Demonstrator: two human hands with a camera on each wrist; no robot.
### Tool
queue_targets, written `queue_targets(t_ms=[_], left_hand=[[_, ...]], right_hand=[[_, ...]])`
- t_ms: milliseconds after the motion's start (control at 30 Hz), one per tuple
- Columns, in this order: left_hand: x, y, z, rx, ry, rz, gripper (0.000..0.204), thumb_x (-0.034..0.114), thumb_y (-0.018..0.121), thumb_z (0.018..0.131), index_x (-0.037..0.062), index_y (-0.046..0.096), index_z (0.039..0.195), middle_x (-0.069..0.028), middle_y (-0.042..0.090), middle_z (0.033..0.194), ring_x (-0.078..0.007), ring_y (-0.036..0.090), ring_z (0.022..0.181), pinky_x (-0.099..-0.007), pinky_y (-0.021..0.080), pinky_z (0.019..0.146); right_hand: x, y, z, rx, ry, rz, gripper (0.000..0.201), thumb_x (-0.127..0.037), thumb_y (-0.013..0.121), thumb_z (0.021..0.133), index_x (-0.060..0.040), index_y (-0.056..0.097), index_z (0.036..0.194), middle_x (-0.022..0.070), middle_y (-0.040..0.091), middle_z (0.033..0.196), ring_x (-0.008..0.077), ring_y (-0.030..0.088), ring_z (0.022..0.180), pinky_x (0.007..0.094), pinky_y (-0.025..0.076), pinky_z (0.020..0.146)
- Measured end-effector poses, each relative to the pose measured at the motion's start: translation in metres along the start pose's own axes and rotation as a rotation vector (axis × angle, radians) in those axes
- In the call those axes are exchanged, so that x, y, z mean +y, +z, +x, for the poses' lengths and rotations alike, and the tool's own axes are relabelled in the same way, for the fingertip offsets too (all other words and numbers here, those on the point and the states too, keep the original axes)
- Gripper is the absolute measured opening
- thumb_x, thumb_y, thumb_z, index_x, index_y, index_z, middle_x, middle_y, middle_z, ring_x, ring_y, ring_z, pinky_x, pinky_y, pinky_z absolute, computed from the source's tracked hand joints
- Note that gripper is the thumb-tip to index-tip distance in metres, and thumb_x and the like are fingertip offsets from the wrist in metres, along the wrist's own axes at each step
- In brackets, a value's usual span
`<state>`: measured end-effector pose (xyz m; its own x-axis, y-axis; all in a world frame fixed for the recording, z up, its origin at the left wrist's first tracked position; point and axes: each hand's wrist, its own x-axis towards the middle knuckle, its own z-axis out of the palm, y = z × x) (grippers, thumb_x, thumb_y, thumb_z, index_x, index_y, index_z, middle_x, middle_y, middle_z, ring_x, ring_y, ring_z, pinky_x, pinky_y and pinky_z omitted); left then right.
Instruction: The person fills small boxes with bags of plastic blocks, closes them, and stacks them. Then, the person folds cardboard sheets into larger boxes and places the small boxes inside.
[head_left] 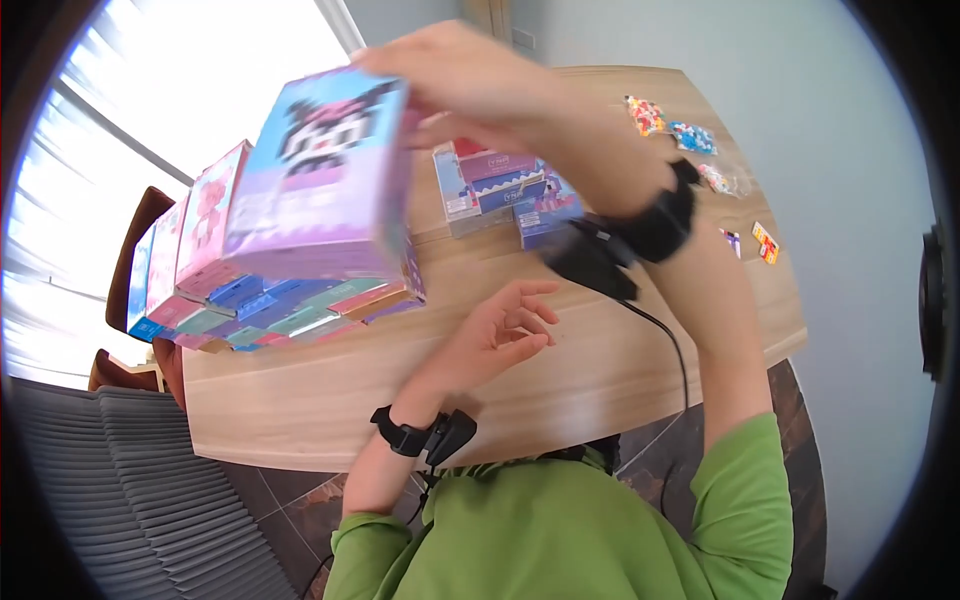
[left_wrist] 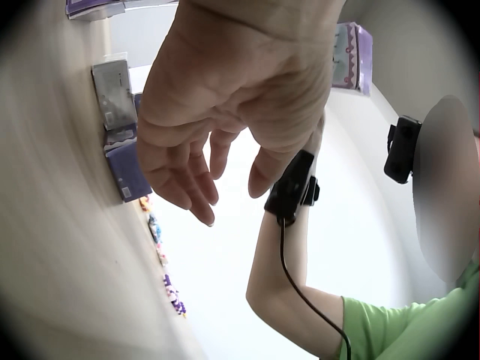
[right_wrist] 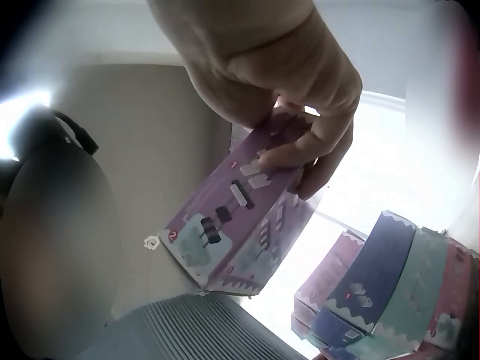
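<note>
Raised over the left part of the table, my right hand (head_left: 470,85) grips a blue-and-purple toy-block box (head_left: 310,175). A pixel-style black, white and pink character is printed on its front. In the right wrist view, the fingers of the right hand (right_wrist: 300,82) clasp one end of the box (right_wrist: 232,202), whose purple side carries pictured assembly steps. My left hand (head_left: 490,335) is empty near the table's middle, its fingers loosely bent. The left wrist view shows the same left hand (left_wrist: 225,97) with fingers apart, while the held box (left_wrist: 352,60) appears at the upper right.
Rows of coloured boxes (head_left: 205,215) stand at the table's left, partly behind the held box. More purple and blue boxes (head_left: 545,212) are at the middle back. Bags of small blocks (head_left: 692,138) and an orange packet (head_left: 765,243) lie toward the right edge.
</note>
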<state>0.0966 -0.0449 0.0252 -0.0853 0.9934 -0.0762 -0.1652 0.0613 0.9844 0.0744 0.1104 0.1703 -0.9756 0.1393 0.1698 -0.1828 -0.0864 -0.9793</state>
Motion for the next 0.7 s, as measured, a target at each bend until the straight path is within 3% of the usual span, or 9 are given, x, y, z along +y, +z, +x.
queue_targets(t_ms=[67,167,200,300,367,433,533,633,700], left_hand=[[0.002,0.002,0.001,-0.01,0.016,-0.006,0.045,0.002,0.052,0.084,0.0067,0.036,0.126,-0.0053,0.048,0.1,-0.0128,0.054,0.089,-0.0249,0.042,0.076],[0.007,0.002,-0.003,0.026,0.004,0.046,0.042,0.002,0.05,0.085,0.0061,0.037,0.124,-0.0047,0.049,0.099,-0.0117,0.054,0.089,-0.0244,0.042,0.076],[0.007,0.0,-0.005,0.034,0.005,0.054,0.04,0.002,0.049,0.085,0.0065,0.038,0.124,-0.0047,0.048,0.099,-0.0114,0.054,0.088,-0.024,0.042,0.075],[0.005,-0.007,-0.009,0.064,0.005,0.056,0.037,0.002,0.048,0.085,0.0072,0.04,0.122,-0.0045,0.048,0.099,-0.0109,0.054,0.086,-0.0229,0.042,0.073],[0.004,-0.011,-0.011,0.086,-0.009,0.05,0.037,0.002,0.048,0.085,0.0071,0.041,0.121,-0.0043,0.049,0.098,-0.0109,0.054,0.086,-0.0226,0.042,0.073],[0.009,-0.013,-0.011,0.085,0.031,0.061,0.036,0.001,0.048,0.085,0.0061,0.042,0.12,-0.0045,0.051,0.096,-0.0114,0.054,0.086,-0.0228,0.042,0.073],[0.031,-0.016,-0.02,0.08,0.119,0.075,0.035,0.001,0.049,0.084,0.0034,0.043,0.118,-0.0055,0.053,0.093,-0.0129,0.055,0.086,-0.0236,0.042,0.073],[0.058,-0.02,-0.036,0.093,0.259,0.057,0.038,0.003,0.052,0.082,0.0007,0.042,0.118,-0.0069,0.055,0.091,-0.0147,0.055,0.083,-0.024,0.042,0.07],[0.074,-0.021,-0.044,0.141,0.343,0.025,0.042,0.004,0.054,0.08,-0.0003,0.039,0.12,-0.0077,0.055,0.091,-0.015,0.055,0.081,-0.0236,0.042,0.067]], right_hand=[[0.007,0.017,0.028,0.007,0.009,-0.248,0.041,-0.037,0.048,0.088,0.0014,0.062,0.093,0.0079,0.06,0.073,0.0153,0.056,0.066,0.0306,0.046,0.067],[0.013,0.03,0.047,0.008,-0.141,-0.963,0.048,-0.041,0.044,0.088,0.0032,0.063,0.087,0.0151,0.059,0.065,0.0237,0.058,0.065,0.0322,0.047,0.068],[0.027,0.029,0.053,0.196,-0.366,-1.009,0.054,-0.044,0.039,0.088,0.004,0.063,0.087,0.0207,0.057,0.06,0.0302,0.06,0.071,0.0349,0.046,0.07],[0.006,0.006,0.04,0.348,-0.558,-0.984,0.059,-0.051,0.041,0.085,0.0036,0.062,0.092,0.0217,0.061,0.075,0.0313,0.061,0.082,0.0367,0.046,0.073],[0.002,-0.027,0.052,0.355,-0.412,-0.991,0.059,-0.047,0.04,0.085,0.007,0.064,0.079,0.0246,0.061,0.075,0.0334,0.061,0.076,0.0393,0.048,0.071],[0.011,-0.079,0.069,0.541,-0.689,-1.505,0.026,-0.021,0.048,0.088,0.0021,0.054,0.077,0.0046,0.057,0.06,0.0118,0.058,0.055,0.026,0.045,0.048],[0.019,-0.1,0.073,0.333,0.053,-1.239,0.067,-0.058,0.047,0.079,0.0037,0.06,0.1,0.0215,0.061,0.091,0.03,0.059,0.089,0.0357,0.046,0.077],[0.033,-0.112,0.077,0.232,0.143,-1.168,0.074,-0.062,0.051,0.074,0.004,0.058,0.105,0.0208,0.058,0.102,0.029,0.057,0.095,0.0353,0.045,0.08],[0.041,-0.119,0.081,0.239,0.141,-1.148,0.076,-0.065,0.051,0.072,0.0036,0.058,0.104,0.0207,0.059,0.101,0.0288,0.057,0.094,0.0354,0.045,0.08]])
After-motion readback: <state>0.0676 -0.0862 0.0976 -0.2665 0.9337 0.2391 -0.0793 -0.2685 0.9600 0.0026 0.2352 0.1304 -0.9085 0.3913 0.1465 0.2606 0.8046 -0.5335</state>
